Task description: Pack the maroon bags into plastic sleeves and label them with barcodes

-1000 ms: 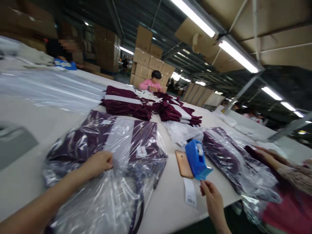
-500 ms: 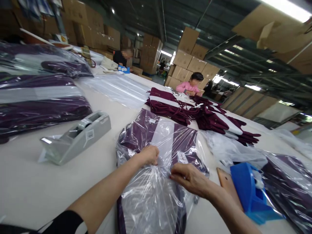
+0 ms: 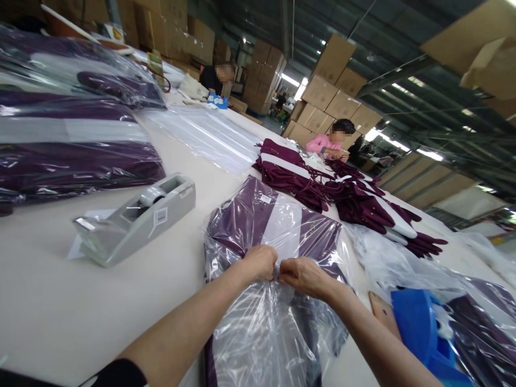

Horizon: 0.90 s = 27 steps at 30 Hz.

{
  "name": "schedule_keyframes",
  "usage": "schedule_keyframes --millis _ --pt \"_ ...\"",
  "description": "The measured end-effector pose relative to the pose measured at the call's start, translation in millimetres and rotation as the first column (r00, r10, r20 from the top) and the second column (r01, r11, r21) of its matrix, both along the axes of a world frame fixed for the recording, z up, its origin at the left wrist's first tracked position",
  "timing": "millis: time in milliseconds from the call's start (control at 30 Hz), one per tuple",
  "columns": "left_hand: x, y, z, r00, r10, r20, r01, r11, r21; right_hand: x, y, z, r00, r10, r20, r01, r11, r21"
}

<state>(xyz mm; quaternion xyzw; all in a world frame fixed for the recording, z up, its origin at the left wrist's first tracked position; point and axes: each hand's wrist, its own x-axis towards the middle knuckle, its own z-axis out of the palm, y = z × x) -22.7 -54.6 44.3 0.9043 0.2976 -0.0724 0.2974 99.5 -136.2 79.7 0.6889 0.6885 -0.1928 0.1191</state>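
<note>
Nearest, the left hand and right hand meet at the middle of a clear plastic bag holding a purple and white garment. The fingers of both are closed, pinching the gathered film between them. The bag lies flat on the tabletop, its loose open end toward the near edge. Just right sit a blue tape dispenser and a phone; to the left stands a grey tape dispenser. Farther off lie unbagged purple garments, a bagged stack at far left, and two people working. The thin film looks liable to slip or tear if pulled unevenly, and the fold may spring open should either pinch loosen.
</note>
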Motion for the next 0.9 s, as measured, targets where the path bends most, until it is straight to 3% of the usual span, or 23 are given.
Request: schedule_keyframes --millis 467,900 --pt "3.3 4.8 0.8 0.999 -0.042 -0.017 0.041 0.998 -0.047 -7.8 13.6 -17.0 0.963 -0.268 0.02 0.268 0.963 -0.005" --pt "5.5 3.7 14.5 0.984 -0.078 -0.158 0.065 0.994 -0.083 -19.5 11.1 -26.3 0.945 -0.317 0.075 0.316 0.948 0.03"
